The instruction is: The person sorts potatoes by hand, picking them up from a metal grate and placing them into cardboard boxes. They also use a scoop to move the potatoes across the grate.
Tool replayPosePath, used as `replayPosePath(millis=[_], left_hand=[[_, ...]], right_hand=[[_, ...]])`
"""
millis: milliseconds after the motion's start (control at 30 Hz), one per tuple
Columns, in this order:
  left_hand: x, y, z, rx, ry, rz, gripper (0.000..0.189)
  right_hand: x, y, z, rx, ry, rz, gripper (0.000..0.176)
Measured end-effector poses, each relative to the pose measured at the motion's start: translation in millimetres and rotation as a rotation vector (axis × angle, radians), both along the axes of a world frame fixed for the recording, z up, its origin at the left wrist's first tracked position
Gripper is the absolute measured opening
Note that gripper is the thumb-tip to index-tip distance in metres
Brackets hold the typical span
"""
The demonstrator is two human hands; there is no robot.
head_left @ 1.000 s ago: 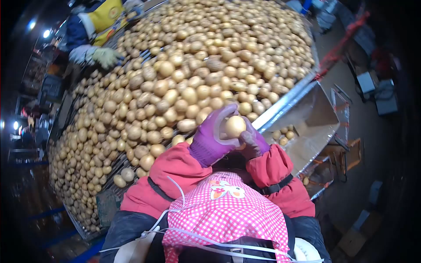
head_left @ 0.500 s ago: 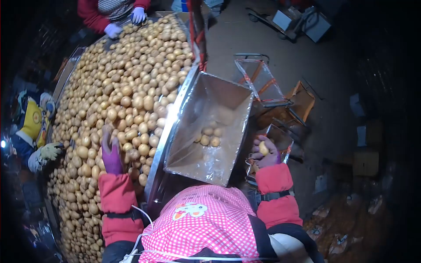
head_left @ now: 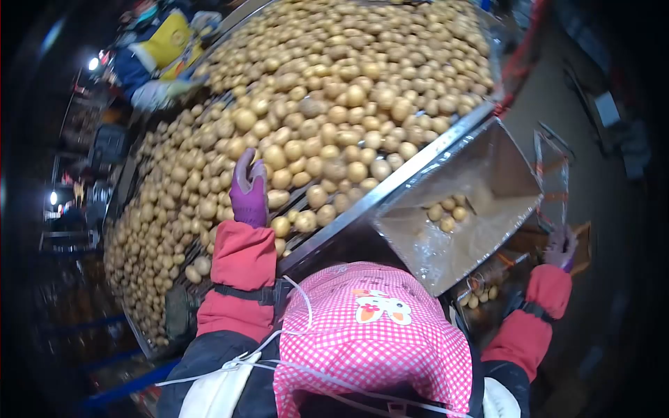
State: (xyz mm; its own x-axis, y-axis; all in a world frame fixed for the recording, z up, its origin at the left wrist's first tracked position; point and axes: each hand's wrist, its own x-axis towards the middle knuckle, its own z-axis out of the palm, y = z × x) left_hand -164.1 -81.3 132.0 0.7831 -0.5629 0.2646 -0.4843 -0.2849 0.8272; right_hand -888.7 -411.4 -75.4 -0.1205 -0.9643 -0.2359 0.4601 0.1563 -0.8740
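Potatoes (head_left: 306,146) lie in a thick layer across a large sorting table. My left hand (head_left: 249,191), in a purple glove, is over the potatoes near the table's front edge; its thumb stands apart from the fingers and no potato shows in it. Out to the right, my right hand (head_left: 561,247), gloved too, has its fingers extended beside a cardboard box (head_left: 584,244). I see no potato in that hand, though the fingers are slightly blurred. Between my hands, a plastic-lined box (head_left: 418,233) contains several potatoes (head_left: 447,211) at its bottom.
A metal rail (head_left: 390,182) edges the table next to the lined box. Low at the right, another container holds several potatoes (head_left: 481,296). A wire-framed stand (head_left: 554,167) is beyond the lined box. Across the table at the left is another person's yellow and blue clothing (head_left: 167,45).
The view has swung left, so the table and box appear farther right. My right hand no longer shows the potato it held, and its fingers have spread. My left hand stays over the potatoes.
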Motion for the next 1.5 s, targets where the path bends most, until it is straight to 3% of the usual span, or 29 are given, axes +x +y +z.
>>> replayPosePath(millis=[33,133,167,200,233,267,300,367,433,467,500,567,600,633,700,767,833,933,1033,1067,1100,1167,1233,1267,1300,1367,1400,1433,1500], left_hand=[[4.8,15.8,6.0,0.009,0.032,0.056,0.042],[28.7,65.0,7.9,-0.198,0.192,0.155,0.044],[39.4,84.6,5.5,-0.184,0.164,0.161,0.045],[51.5,105.9,1.2,-0.172,0.136,0.167,0.045],[60.0,123.9,-2.8,-0.164,0.106,0.175,0.046],[62.6,137.4,4.8,-0.066,0.075,0.205,0.047],[69.0,152.7,4.1,-0.022,0.012,0.203,0.048],[80.9,182.3,0.3,0.086,-0.099,0.193,0.048],[88.9,204.0,4.5,0.142,-0.213,0.144,0.049],[93.0,214.7,5.0,0.157,-0.218,0.13,0.05],[99.4,222.5,4.4,0.169,-0.225,0.114,0.05],[105.0,231.8,0.7,0.191,-0.105,0.167,0.051],[111.6,229.6,2.9,0.188,-0.097,0.165,0.051],[118.8,226.5,4.4,0.188,-0.091,0.158,0.051],[130.2,208.6,5.0,0.171,-0.167,0.078,0.052],[135.2,175.9,11.4,0.09,-0.13,-0.008,0.051],[140.5,134.3,29.0,0.129,-0.107,-0.103,0.051],[154.4,76.9,21.9,0.153,-0.093,-0.221,0.058],[166.5,26.6,9.5,0.582,-0.122,-0.311,0.073],[171.5,17.0,13.1,0.722,-0.108,-0.286,0.076],[179.0,14.0,-7.5,0.606,-0.238,-0.285,0.075],[172.2,8.0,18.3,0.556,-0.08,-0.353,0.068],[165.2,11.6,11.5,0.355,0.017,-0.277,0.061],[158.0,13.9,9.1,0.205,-0.007,-0.257,0.057],[152.1,17.7,8.4,0.089,0.009,-0.264,0.057],[102.7,13.1,40.1,-0.015,0.484,-0.262,0.06],[85.2,8.6,37.0,-0.01,0.224,-0.302,0.061],[67.5,-0.1,34.3,-0.014,-0.035,-0.35,0.062],[22.8,-16.0,40.2,-0.01,-0.156,-0.462,0.063]], right_hand=[[88.0,21.2,38.5,-0.118,0.21,0.054,0.046],[267.8,56.3,111.3,-0.13,0.198,0.561,0.033],[337.0,86.0,149.6,-0.196,0.499,0.621,0.031],[384.3,98.5,149.6,-0.672,0.79,0.677,0.029],[426.7,124.4,148.1,-0.499,0.8,0.799,0.037],[473.5,142.2,154.5,-0.882,0.771,0.851,0.044],[506.7,151.1,167.5,-1.225,0.965,0.92,0.052],[563.9,170.8,168.4,-1.35,1.242,1.076,0.062],[600.3,147.4,124.9,-1.564,1.41,1.081,0.059],[606.8,134.2,153.1,-1.54,1.474,1.224,0.05],[609.4,105.9,116.3,-1.652,1.525,1.075,0.039],[614.6,88.1,158.7,-1.422,1.744,0.972,0.033],[629.0,81.6,164.6,-1.281,1.987,0.719,0.04],[640.9,79.1,168.8,-1.268,1.878,0.535,0.047],[662.6,110.5,195.9,-1.189,1.732,0.984,0.053],[704.1,168.9,223.7,-0.936,1.623,1.548,0.057],[716.7,214.9,187.4,-1.099,1.667,1.332,0.064],[724.4,220.4,205.5,-0.936,1.579,1.337,0.064],[694.8,196.4,177.8,-0.902,0.779,1.202,0.057],[675.4,191.8,179.9,-0.456,0.429,1.289,0.051],[652.3,189.4,199.3,-0.023,0.196,1.272,0.062],[601.4,184.3,197.3,0.095,-0.163,1.163,0.071],[549.2,191.8,193.4,0.109,-0.358,1.001,0.079],[516.8,182.9,172.1,0.112,-0.322,0.943,0.08],[489.9,182.7,159.1,0.086,-0.34,0.836,0.077],[439.2,172.5,127.5,0.253,-0.437,0.587,0.055],[414.2,167.5,111.8,0.318,-0.48,0.454,0.05],[411.2,168.9,104.9,0.371,-0.507,0.511,0.051],[396.9,172.4,101.6,0.458,-0.545,0.605,0.055]])
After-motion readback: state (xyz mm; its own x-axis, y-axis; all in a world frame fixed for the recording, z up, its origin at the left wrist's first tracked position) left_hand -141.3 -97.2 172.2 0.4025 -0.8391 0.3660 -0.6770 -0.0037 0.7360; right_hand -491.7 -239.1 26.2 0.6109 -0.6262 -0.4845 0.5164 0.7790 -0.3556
